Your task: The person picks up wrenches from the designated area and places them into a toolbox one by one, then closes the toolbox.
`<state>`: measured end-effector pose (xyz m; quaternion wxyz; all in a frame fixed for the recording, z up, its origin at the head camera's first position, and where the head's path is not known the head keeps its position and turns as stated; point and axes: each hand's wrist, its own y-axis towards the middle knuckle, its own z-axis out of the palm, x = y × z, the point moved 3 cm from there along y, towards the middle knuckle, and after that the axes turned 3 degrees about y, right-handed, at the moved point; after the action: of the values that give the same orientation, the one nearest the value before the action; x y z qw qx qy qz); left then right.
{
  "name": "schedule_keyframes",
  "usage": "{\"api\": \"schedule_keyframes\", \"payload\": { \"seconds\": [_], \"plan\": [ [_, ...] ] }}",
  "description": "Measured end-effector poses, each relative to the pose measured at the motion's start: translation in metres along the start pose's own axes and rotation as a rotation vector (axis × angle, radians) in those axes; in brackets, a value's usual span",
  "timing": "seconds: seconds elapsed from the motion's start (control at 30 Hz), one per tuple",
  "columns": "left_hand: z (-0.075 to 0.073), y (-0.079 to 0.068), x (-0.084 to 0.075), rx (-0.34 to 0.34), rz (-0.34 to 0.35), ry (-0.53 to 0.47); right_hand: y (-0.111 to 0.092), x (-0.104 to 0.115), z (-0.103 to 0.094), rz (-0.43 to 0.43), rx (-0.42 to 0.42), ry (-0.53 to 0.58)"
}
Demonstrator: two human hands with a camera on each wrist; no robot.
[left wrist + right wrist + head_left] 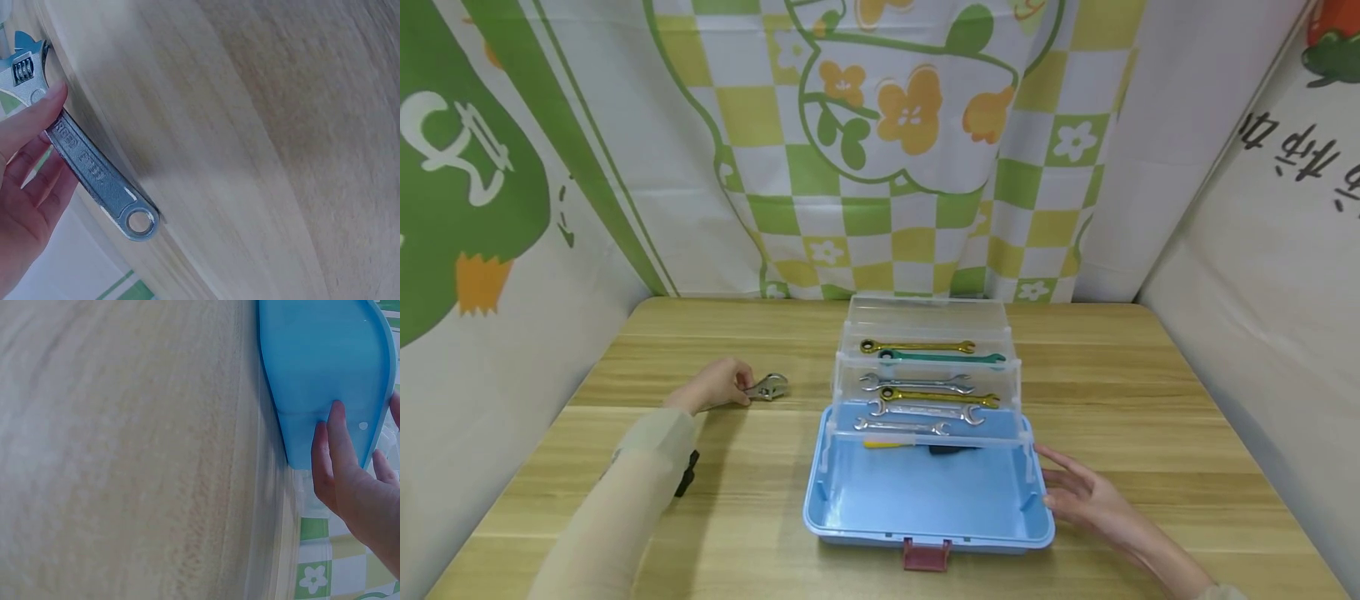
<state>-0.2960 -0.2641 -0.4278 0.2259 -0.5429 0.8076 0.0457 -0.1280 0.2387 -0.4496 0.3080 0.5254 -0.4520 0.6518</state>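
Note:
In the head view my left hand (pixel 724 384) is left of the toolbox, over the table. Between thumb and fingers it pinches the handle of a silver adjustable wrench (pixel 94 172), whose head points toward the box. My right hand (pixel 1086 493) rests against the right side of the blue toolbox (pixel 925 500); in the right wrist view its fingers (pixel 340 434) lie fairly straight along the outer wall. The box stands open, with clear trays (pixel 928 313) raised at its back. Several wrenches (pixel 928 411) in gold, green and silver lie in the trays.
A yellow handle (pixel 887 444) and a black handle (pixel 951 450) show at the back of the box floor. The box's dark red latch (pixel 927 555) hangs at its front. The wooden table (pixel 1150 400) meets patterned curtains (pixel 917 233) behind and white side walls.

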Motion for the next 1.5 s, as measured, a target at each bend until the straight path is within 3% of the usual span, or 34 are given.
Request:
{"api": "schedule_keyframes", "payload": {
  "seconds": [0.23,0.9,1.5],
  "plan": [
    [0.001,-0.003,0.001,-0.031,-0.032,0.011,-0.001,0.001,0.0,-0.002,0.018,-0.003],
    [-0.011,-0.013,-0.006,-0.166,0.031,0.007,0.0,0.0,-0.002,0.009,0.003,-0.01],
    [-0.037,-0.017,-0.05,-0.274,0.093,0.044,0.001,0.0,-0.002,0.008,-0.003,-0.018]
  ]
}}
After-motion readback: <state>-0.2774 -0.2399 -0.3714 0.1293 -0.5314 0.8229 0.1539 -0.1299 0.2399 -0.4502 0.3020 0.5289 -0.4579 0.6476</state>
